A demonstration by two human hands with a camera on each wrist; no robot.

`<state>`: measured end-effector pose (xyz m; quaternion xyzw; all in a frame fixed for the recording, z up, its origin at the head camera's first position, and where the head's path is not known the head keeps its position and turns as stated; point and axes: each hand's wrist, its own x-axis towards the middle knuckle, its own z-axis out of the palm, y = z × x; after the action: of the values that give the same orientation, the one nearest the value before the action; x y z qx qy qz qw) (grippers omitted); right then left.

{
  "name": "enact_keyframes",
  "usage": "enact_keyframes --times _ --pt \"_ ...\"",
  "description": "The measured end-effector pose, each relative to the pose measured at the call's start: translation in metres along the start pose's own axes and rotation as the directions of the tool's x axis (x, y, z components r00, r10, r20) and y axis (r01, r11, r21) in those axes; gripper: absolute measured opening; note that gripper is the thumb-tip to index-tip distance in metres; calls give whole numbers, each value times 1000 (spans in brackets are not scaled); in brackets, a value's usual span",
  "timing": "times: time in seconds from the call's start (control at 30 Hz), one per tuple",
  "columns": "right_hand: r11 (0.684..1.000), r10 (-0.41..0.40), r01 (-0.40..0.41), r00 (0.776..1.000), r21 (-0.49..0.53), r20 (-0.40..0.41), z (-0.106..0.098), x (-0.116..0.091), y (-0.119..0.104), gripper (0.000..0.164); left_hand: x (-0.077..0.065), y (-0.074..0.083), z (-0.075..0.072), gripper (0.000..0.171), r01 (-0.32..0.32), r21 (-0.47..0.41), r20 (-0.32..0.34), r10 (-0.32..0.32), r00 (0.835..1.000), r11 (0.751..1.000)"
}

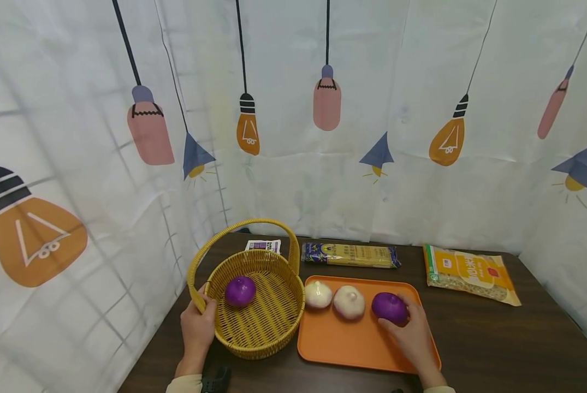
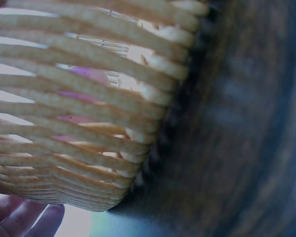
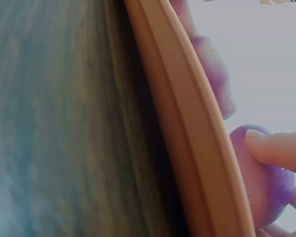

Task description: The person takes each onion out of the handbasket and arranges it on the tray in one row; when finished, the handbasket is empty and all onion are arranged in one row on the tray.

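Purple onion pinched in the right grip, at the orange tray's right side.
Glossy and rounded, it could slip if that pinch slackens, then roll towards the two pale bulbs sharing the tray. Beside the tray, the yellow wicker basket holds a second purple onion; the left grip grasps the basket at its handle's foot, where an uneven pull could tilt it and set that onion rolling. The tray lies on the dark bench.
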<state>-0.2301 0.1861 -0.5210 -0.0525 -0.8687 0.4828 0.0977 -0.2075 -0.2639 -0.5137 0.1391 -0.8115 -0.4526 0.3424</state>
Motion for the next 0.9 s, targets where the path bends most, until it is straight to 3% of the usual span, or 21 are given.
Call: enact_keyframes --times 0.17,0.33,0.9 --pt "1000 5 -5 1000 0 29 3 0 -1 77 1 -1 1 7 3 -31 8 -3 1000 1000" --pt "1000 -9 8 999 6 42 5 0 0 77 1 -1 1 20 3 -56 7 -3 1000 998" --pt "1000 10 -9 997 -15 71 6 -1 -4 83 1 -2 1 19 -3 -29 2 3 1000 1000"
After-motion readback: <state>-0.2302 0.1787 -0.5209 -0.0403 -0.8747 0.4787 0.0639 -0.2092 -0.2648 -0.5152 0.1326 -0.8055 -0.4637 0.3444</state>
